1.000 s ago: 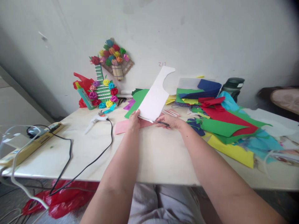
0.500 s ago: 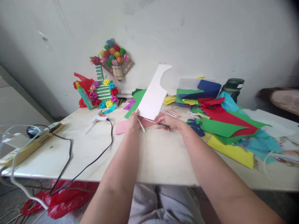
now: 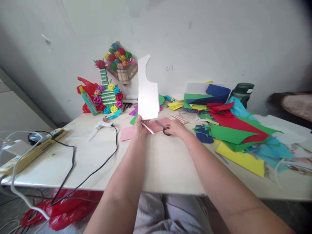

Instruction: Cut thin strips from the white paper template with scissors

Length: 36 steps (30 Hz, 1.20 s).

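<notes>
My left hand (image 3: 138,128) pinches the bottom edge of a white paper sheet (image 3: 147,92) that stands nearly upright, with a curved notch cut near its top. A thin white strip (image 3: 147,128) hangs from the same hand. My right hand (image 3: 175,127) is closed on scissors (image 3: 162,126), which lie low over a pink sheet (image 3: 146,129) on the table (image 3: 102,162).
A glue gun (image 3: 102,123) with a black cord lies to the left, near a power strip (image 3: 31,149). Paper-flower crafts (image 3: 108,94) lean on the wall. Heaped coloured sheets (image 3: 234,130) and a dark jar (image 3: 242,91) fill the right side. White strips (image 3: 176,118) lie beside the pink sheet.
My left hand has swung the white sheet upright and leftwards. A thin strip has come off its lower edge. My right hand has lowered the scissors onto the pink sheet.
</notes>
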Tool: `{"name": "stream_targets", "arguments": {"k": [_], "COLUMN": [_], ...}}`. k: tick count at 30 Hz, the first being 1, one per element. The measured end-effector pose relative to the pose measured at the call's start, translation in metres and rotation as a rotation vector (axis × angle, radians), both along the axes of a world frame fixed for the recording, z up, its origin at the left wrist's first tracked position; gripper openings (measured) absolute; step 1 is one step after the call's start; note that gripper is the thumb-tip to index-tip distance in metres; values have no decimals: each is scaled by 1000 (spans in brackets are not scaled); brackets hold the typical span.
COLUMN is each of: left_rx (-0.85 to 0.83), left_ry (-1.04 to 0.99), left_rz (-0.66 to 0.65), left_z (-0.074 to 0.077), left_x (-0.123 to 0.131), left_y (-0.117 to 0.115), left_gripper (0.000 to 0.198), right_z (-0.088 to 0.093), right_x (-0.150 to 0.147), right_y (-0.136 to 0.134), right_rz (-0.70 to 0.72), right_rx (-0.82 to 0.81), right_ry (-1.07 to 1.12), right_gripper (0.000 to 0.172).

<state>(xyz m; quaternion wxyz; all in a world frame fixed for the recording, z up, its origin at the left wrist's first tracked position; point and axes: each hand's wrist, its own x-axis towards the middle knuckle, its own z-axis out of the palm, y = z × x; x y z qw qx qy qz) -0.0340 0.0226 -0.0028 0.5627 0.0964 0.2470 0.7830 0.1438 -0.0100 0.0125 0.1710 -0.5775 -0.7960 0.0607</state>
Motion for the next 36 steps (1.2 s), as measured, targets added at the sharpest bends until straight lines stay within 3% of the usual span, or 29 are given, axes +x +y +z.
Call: {"name": "stream_targets", "arguments": {"k": [5,8,13,20,27,31,36], "left_rx": [4,21,-4,-42,-62,-75,-37], "left_ry": [4,29,94,127,139,161,203], "left_rz": [5,2,4,6,55,60,50], "left_z": [2,-1,-6,1,1,-1,-5], "left_x": [8,12,18,25,22,18,16], "left_y": [-2,0,3,-1,0,1,2], "left_gripper": [12,5,11,24,29,28,30], "right_z": [2,-2,-6,-5,-11,-13,-15], "right_x": [-11,-24,-43,-46,-47,-47,-47], "right_y": [-4,-8,-18,-17,-12,-10,-8], "right_rz": [-17,73,116,91,120,112,262], "right_rx": [112,139,107,138,-22,-19,-52], "right_ry": [-28,78,48,-81,180,206,289], "right_gripper": [25,29,47,32,29,28,27]}}
